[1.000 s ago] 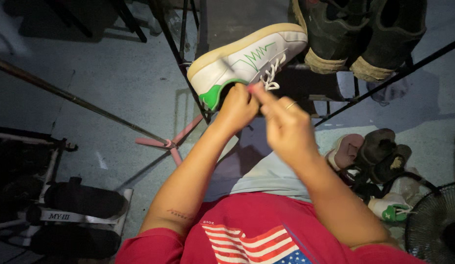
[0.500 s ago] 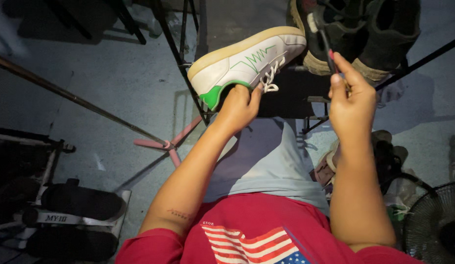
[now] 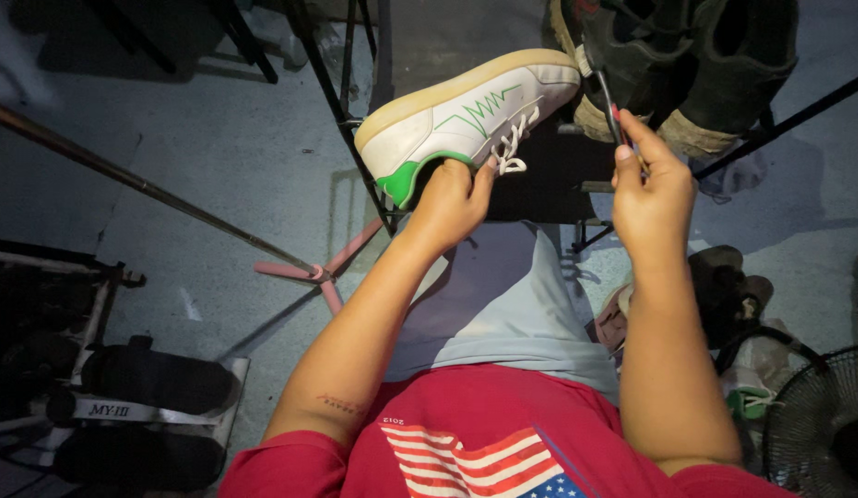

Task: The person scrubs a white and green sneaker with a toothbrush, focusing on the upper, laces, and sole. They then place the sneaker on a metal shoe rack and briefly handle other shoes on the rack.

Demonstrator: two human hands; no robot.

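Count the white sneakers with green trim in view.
2. One white-and-green sneaker is held at its heel by the left hand; a second one lies low at right beside the fan, mostly hidden. More may be hidden.

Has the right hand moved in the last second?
Yes. The right hand, holding a thin brush, swung rightward from beside the left hand at the white sneaker laces, and is now below the dark boots.

Left hand (image 3: 450, 201) clenched, right hand (image 3: 652, 189) raised, fingers pinched.
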